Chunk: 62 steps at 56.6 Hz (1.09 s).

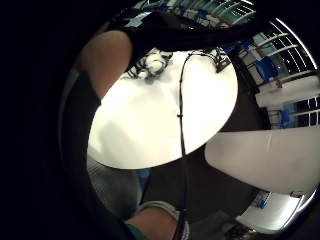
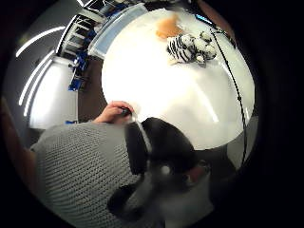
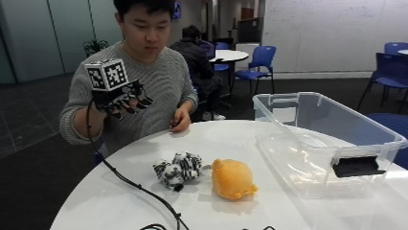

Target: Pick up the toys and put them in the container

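Note:
My gloved right hand [image 3: 122, 101] is raised in the air at chest height over the table's far left edge, fingers relaxed and holding nothing. A black-and-white zebra plush [image 3: 178, 170] [image 2: 189, 48] [image 1: 150, 64] lies near the middle of the round white table [image 3: 217, 139]. Right beside the zebra plush lies an orange plush toy [image 3: 232, 179] [image 2: 168, 27]. A clear plastic container [image 3: 300, 158] [image 2: 116, 29] stands open on the right part of the table with nothing in it. The hand is well above and away from both toys.
The person's bare left hand [image 3: 180, 122] [image 2: 114, 113] rests on the table's far edge. The container has a black latch [image 3: 355, 166] on its near end. Blue chairs [image 3: 258, 62] and another round table [image 3: 228, 55] stand behind.

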Each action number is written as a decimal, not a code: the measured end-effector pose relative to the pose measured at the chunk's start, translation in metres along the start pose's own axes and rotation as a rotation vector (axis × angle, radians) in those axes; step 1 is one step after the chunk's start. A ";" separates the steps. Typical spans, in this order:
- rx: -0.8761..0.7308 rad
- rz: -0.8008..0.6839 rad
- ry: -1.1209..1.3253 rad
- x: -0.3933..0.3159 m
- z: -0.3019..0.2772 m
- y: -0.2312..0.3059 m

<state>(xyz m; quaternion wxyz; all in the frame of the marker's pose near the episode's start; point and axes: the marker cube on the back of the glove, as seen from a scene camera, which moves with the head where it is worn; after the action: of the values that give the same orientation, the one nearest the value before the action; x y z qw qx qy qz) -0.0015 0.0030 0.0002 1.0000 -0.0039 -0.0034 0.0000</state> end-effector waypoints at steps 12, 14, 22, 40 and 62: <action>0.001 0.009 0.001 0.002 0.001 0.000; 0.000 0.013 0.000 0.002 0.001 -0.001; -0.017 0.016 -0.001 0.005 0.003 -0.006; -0.037 0.007 -0.038 0.011 0.011 -0.101; -0.218 0.016 -0.032 0.025 0.084 -0.200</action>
<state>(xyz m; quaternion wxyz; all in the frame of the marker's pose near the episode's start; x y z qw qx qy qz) 0.0227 -0.1965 0.0864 0.9934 -0.1128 -0.0192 0.0080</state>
